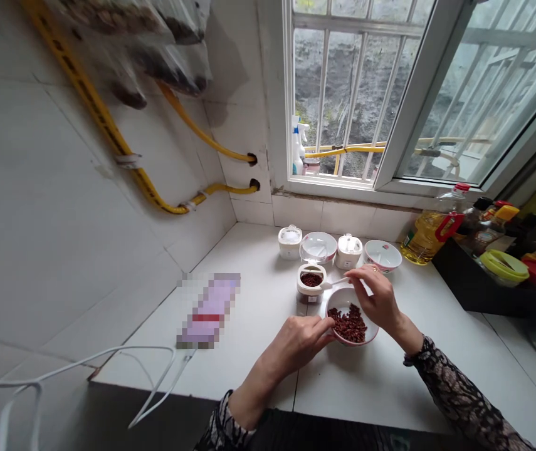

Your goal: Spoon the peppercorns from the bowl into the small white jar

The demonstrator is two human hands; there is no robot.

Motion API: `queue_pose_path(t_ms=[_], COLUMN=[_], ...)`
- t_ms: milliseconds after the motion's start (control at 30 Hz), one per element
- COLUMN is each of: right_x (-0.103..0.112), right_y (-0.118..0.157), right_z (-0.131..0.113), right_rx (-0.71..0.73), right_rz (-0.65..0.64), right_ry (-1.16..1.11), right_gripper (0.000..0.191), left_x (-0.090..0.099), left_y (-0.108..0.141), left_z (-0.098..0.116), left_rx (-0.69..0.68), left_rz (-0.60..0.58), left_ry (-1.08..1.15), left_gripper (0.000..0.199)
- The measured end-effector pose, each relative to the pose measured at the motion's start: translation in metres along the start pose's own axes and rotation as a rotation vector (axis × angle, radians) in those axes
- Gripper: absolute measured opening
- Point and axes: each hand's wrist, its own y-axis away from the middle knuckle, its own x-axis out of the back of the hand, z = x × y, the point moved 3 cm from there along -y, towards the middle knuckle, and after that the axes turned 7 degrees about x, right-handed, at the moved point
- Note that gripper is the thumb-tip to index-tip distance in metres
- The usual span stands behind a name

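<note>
A white bowl (351, 317) holds a heap of small dark red pieces on the white tiled counter. My left hand (303, 340) grips the bowl's left rim between thumb and fingers. Above its right side, my right hand (375, 294) pinches the handle of a small white spoon (336, 282). The spoon's head is beside an open seasoning jar (311, 291), which has dark red contents and stands just left of the bowl. Behind are two more lidded white jars (290, 243) (349, 252) and two other bowls (319, 247) (383, 255).
An oil bottle (430, 228) and a dark box (460, 275) with bottles and lidded containers stand at the right. A blurred phone-like object (211, 313) with a white cable (155, 347) lies on the left. A barred window is behind; yellow pipe (103, 125) runs along the wall.
</note>
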Motion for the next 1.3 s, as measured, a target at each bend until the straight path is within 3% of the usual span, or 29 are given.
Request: queue_pose_path(t_ms=[200, 600, 800, 1033, 1300], right_x=[0.001, -0.004, -0.010, -0.012, -0.005], right_y=[0.030, 0.036, 0.037, 0.041, 0.039], right_z=[0.024, 0.025, 0.020, 0.025, 0.027], right_rx=[-0.249, -0.099, -0.156, -0.330, -0.359], right_rz=[0.061, -0.147, -0.260, -0.163, -0.106], right_ry=[-0.065, 0.115, 0.068, 0.004, 0.019], right_gripper=[0.013, 0.018, 0.020, 0.020, 0.019], left_x=[0.001, 0.009, 0.009, 0.008, 0.007], left_y=[0.001, 0.001, 0.000, 0.000, 0.000], left_z=[0.000, 0.003, 0.003, 0.003, 0.001], left_rx=[0.006, -0.015, -0.021, -0.031, -0.014], left_rz=[-0.024, -0.004, 0.004, 0.023, 0.004], left_ry=[-0.016, -0.003, -0.011, 0.005, 0.007], left_gripper=[0.023, 0.032, 0.035, 0.034, 0.030])
